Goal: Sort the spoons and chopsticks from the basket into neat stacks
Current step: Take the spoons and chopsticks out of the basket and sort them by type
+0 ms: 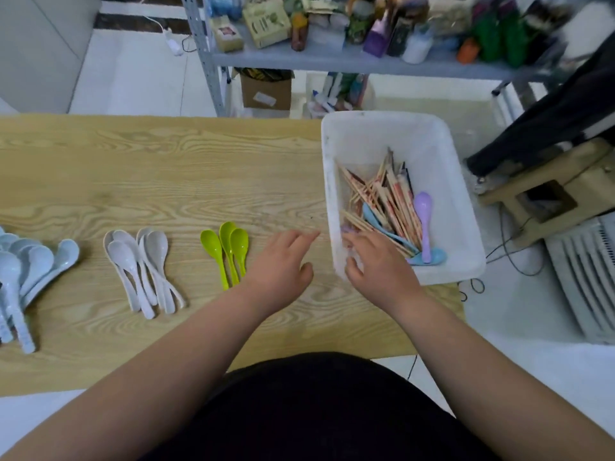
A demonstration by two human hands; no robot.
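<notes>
chopsticks (382,194) jumbled in white basket (382,134), green spoons (229,251) grouped

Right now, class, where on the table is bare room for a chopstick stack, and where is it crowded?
Bare: the table beyond the spoon rows; the gap between green spoons and basket, under the left hand. Crowded: blue spoons, left edge.

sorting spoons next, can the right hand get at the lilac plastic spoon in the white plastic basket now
Probably yes: the right hand is over the near corner of the white plastic basket, and the lilac plastic spoon lies uncovered on top of the wooden chopsticks.
</notes>
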